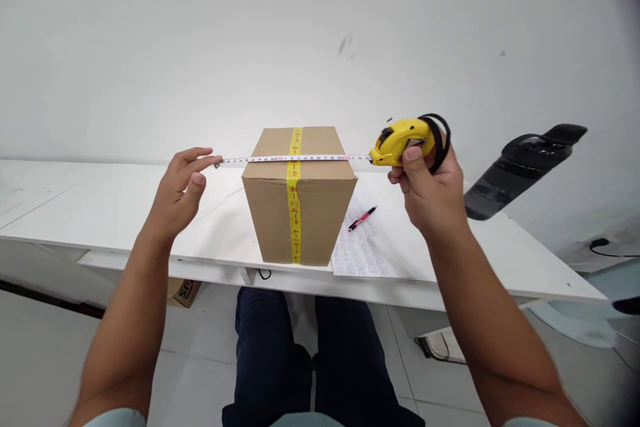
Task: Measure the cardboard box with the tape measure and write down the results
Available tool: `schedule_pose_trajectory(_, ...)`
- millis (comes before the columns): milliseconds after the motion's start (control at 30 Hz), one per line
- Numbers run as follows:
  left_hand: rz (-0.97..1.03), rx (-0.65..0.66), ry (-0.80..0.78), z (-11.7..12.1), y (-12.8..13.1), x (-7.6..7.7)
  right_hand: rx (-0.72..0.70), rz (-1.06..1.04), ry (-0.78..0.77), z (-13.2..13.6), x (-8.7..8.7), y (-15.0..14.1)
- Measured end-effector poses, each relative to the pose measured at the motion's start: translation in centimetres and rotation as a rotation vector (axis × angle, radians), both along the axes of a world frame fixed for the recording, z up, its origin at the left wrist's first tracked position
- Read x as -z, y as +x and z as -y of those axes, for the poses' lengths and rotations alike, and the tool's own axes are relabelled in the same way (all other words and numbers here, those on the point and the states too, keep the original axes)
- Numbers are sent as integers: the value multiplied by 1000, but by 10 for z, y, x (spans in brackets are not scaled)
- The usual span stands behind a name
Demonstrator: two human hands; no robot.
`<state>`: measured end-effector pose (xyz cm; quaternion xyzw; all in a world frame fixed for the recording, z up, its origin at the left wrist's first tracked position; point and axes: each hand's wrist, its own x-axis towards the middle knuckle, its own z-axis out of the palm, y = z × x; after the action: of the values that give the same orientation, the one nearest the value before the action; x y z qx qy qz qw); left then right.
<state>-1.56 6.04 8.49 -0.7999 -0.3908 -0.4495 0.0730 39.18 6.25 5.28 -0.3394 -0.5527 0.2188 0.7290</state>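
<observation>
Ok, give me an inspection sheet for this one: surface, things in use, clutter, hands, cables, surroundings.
Surface: white desk
Things in use: yellow tape measure, its blade stretched across the top of a taped cardboard box
Clutter: red-and-black pen on a marked paper sheet; dark bottle
Hands: left hand, fingers at the blade's end; right hand grips the tape measure
Cables: black plug with cable, far right
Surroundings: scuffed white wall; lettered carton below the desk
</observation>
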Motion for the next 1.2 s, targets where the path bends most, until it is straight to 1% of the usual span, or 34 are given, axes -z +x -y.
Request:
schedule_pose_trajectory(133, -66, 95, -12, 0, 27, 5, -31, 91, -2, -3, -9, -15)
schedule_pose_trajectory(267, -90, 112, -14, 1, 45, 10, -36, 111, -11, -5, -12, -18)
schedule_pose_trajectory(400, -95, 107, 10, 0, 46, 12, -47, 104, -19, -6, -9, -14)
schedule_pose_trajectory(600, -59, 95, 20, 1, 49, 8, -48, 109, -12, -7, -9, -16)
schedule_pose_trajectory(733, -30, 54, -19, 6, 53, 3, -49, 107, 5, -6, -9, -16)
schedule_pose_trajectory(833, -35, 19, -20, 13, 55, -4, -52, 124, -11, -9, -9, -14)
schedule_pose_trajectory(933, -37, 22, 44, 16, 55, -14, -77, 129, -30, -12, -11, -15)
schedule_pose_trajectory(1033, -77, 0, 155, 19, 54, -23, -105, 118, -26, -11, -18, -18)
schedule_pose_trajectory(1100, -97, -12, 276, 27, 54, -26, -123, 82, -8, 0, -24, -18)
schedule_pose_trajectory(1133, -87, -11, 351, 35, 55, -25, -125, 52, 2, 10, -26, -18)
schedule_pose_trajectory(1200, -52, -9, 501, 59, 58, -17, -116, -21, 4, 35, -21, -15)
